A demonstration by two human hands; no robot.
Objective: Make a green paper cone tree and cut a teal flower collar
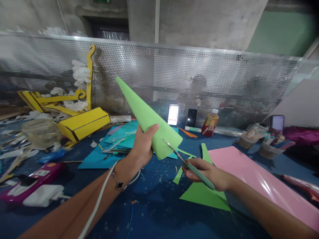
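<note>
green paper cone [144, 113] pinched by left hand [144, 146], scissors [200, 174] gripped by right hand [210, 173]; blue worktop [154, 212] littered with paper scraps [204, 197], far edge backed by perforated metal screen [139, 66].

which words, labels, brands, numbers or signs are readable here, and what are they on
No text can be read with certainty.
Drink bottle: label print too blurred.
Lit smartphone: screen print too small, partly pixelated.
White-and-teal tube: any print too small.
Green sign: cut off by the top edge, unreadable.
</note>
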